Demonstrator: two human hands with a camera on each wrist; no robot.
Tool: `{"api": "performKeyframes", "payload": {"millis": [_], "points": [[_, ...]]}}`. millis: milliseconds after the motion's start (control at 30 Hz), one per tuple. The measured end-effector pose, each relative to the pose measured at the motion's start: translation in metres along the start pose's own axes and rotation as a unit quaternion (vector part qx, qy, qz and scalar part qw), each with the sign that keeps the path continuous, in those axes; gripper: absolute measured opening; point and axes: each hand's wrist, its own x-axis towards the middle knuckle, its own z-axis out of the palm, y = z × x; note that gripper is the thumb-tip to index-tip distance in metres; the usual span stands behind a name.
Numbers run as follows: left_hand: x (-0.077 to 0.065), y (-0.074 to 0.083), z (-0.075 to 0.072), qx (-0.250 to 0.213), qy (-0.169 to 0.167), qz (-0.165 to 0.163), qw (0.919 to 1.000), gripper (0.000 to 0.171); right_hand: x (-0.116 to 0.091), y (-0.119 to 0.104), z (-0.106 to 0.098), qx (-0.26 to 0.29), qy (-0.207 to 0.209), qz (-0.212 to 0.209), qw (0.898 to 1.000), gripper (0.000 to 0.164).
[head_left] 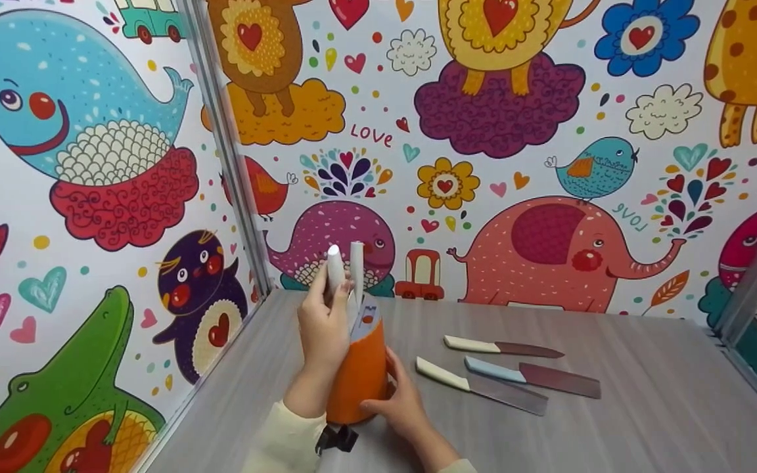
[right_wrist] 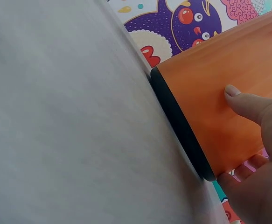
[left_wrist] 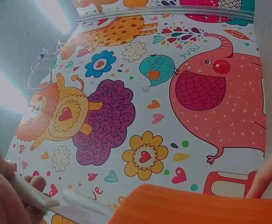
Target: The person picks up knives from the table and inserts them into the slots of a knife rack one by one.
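Note:
An orange knife block (head_left: 357, 384) with a dark base stands on the table, its slotted top tilted. My left hand (head_left: 323, 332) grips the whitish handle of a knife (head_left: 334, 266) above the block. Part of that knife's blade (left_wrist: 75, 213) shows in the left wrist view; its tip is hidden behind the block's rim. Another pale handle (head_left: 357, 256) sticks up from the block just beside it. Low on the block, my right hand (head_left: 407, 402) holds its side, with the thumb on the orange face (right_wrist: 205, 107) in the right wrist view.
Right of the block lie three knives: a cream-handled one with a narrow dark blade (head_left: 529, 350), a cream-handled broad one (head_left: 444, 374) and a blue-handled broad one (head_left: 559, 381). Patterned panels (head_left: 536, 171) border the grey table (head_left: 648, 427) at the back and sides.

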Motion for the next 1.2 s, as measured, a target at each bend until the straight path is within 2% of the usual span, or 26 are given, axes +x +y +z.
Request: {"api": "performKeyframes", "payload": {"millis": [267,367,700,1000,1200], "points": [[-0.004,-0.010,0.002,0.051,0.003,-0.036,0.9980,0.052,0.000,0.002,0.001,0.001,0.005,-0.018,1.000,0.112],[-0.005,-0.014,0.003,0.059,0.003,-0.039,0.9975,0.052,0.000,0.002,0.001,0.002,0.007,-0.022,1.000,0.111],[-0.007,-0.022,0.004,0.040,0.005,-0.039,0.9984,0.050,0.000,0.003,0.000,0.002,0.007,-0.028,1.000,0.110],[-0.012,-0.028,0.005,0.045,0.001,-0.043,0.9980,0.050,-0.002,0.002,0.000,0.004,0.004,-0.032,0.999,0.114],[-0.014,-0.030,0.004,0.048,0.002,-0.033,0.9983,0.049,-0.002,0.003,0.000,0.010,0.005,-0.038,0.999,0.113]]}}
